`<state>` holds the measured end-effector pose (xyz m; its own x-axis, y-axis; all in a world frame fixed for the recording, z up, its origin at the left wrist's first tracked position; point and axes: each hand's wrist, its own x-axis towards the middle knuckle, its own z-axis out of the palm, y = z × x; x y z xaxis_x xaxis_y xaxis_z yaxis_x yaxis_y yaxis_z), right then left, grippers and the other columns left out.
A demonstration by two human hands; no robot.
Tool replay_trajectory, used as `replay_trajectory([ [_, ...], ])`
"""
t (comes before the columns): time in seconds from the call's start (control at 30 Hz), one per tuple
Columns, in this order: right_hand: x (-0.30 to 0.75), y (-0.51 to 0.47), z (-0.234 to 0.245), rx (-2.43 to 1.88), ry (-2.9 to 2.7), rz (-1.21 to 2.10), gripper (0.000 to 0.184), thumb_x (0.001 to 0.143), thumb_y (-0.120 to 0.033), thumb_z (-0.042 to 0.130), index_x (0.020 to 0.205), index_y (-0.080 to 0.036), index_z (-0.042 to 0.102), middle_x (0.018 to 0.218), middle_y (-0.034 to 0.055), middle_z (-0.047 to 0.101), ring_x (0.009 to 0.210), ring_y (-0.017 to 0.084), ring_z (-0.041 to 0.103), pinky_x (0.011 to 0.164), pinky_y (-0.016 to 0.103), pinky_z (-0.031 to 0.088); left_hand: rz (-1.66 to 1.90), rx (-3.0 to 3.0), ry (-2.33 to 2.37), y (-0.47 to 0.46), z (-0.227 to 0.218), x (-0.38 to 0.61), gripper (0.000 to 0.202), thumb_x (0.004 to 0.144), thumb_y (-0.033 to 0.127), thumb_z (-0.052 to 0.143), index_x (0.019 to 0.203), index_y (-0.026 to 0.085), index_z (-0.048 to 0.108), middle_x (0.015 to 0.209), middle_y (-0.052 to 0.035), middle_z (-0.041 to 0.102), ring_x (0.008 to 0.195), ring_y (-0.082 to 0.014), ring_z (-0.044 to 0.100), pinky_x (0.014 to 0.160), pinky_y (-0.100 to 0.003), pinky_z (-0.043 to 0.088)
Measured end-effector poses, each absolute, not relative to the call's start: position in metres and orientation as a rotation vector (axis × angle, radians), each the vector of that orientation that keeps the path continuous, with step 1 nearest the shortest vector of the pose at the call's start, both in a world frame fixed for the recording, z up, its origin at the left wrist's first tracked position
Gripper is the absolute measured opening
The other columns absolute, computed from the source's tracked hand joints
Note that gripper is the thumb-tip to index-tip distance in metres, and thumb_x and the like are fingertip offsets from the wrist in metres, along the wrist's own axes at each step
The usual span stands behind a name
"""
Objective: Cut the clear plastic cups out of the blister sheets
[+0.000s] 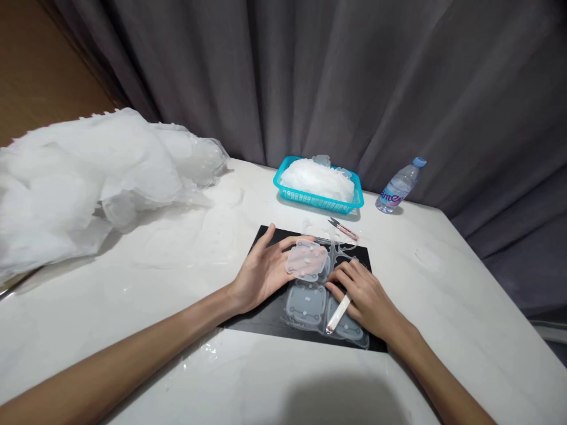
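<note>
My left hand is palm up with its thumb raised. It holds a thin, translucent plastic piece with a notched outline, lying across its fingers. My right hand is curled around a slim white tool, whose shiny end points toward me; its exact kind is unclear. The fingertips of this hand are close to a moulded clear plastic sheet with several rounded-square panels. Under the sheet lies a black mat. Part of the sheet's right side is hidden by my right hand.
Thread snips lie just beyond the mat. Behind them stands a turquoise basket piled with translucent pieces. A water bottle stands at the back right. A large heap of white plastic covers the table's far left. Curtains hang behind.
</note>
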<state>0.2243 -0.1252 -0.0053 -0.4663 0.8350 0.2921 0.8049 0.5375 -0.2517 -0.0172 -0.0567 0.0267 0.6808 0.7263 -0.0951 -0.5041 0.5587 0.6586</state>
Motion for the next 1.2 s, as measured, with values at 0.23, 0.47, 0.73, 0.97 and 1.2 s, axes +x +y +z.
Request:
replay_trajectory([
  [0.23, 0.221, -0.123, -0.007, -1.386, -2.345, 0.169, 0.009, 0.107, -0.027, 0.051, 0.103, -0.023, 0.057, 0.097, 0.0074, 0.063, 0.092, 0.027, 0.058, 0.083, 0.042, 0.051, 0.746, 0.764, 0.464, -0.055, 0.020, -0.017, 0.059, 0.099, 0.061, 0.057, 0.128, 0.011, 0.068, 0.131, -0.0205, 0.073, 0.132, -0.0356, 0.063, 0.118, -0.050, 0.043],
  [0.47, 0.216, -0.120, -0.009, -1.399, -2.278, 0.244, 0.005, 0.107, -0.026, 0.054, 0.102, -0.023, 0.055, 0.100, 0.0063, 0.064, 0.095, 0.025, 0.059, 0.083, 0.039, 0.051, 0.957, 1.189, 0.817, -0.002, 0.021, -0.007, 0.043, 0.084, 0.043, 0.080, 0.117, 0.015, 0.073, 0.120, -0.0156, 0.078, 0.114, -0.0310, 0.073, 0.105, -0.044, 0.052],
  [0.73, 0.213, -0.117, -0.009, -1.400, -2.261, 0.218, 0.007, 0.106, -0.028, 0.055, 0.104, -0.022, 0.056, 0.103, 0.0060, 0.065, 0.097, 0.024, 0.060, 0.086, 0.038, 0.052, 1.253, 1.604, 0.990, 0.139, 0.104, 0.044, 0.039, 0.087, 0.035, 0.070, 0.120, 0.016, 0.060, 0.141, -0.0182, 0.063, 0.141, -0.0322, 0.051, 0.122, -0.051, 0.034],
  [0.97, 0.220, -0.114, -0.007, -1.322, -2.226, 0.172, 0.027, 0.112, -0.030, 0.036, 0.106, -0.021, 0.061, 0.106, 0.0099, 0.063, 0.102, 0.026, 0.057, 0.094, 0.044, 0.051, 0.891, 2.029, 0.861, 0.030, 0.048, -0.009, 0.026, 0.090, 0.044, 0.073, 0.102, 0.021, 0.069, 0.111, -0.0053, 0.072, 0.112, -0.0277, 0.065, 0.109, -0.046, 0.047],
  [1.2, 0.222, -0.123, 0.002, -1.193, -1.813, 0.668, 0.059, 0.110, -0.060, 0.016, 0.110, -0.024, 0.064, 0.098, 0.0060, 0.062, 0.082, 0.020, 0.061, 0.079, 0.037, 0.053, 0.352, 2.517, 0.685, -0.053, 0.013, -0.037, 0.051, 0.102, 0.055, 0.060, 0.144, 0.027, 0.056, 0.152, -0.0086, 0.058, 0.139, -0.0299, 0.053, 0.117, -0.045, 0.041],
])
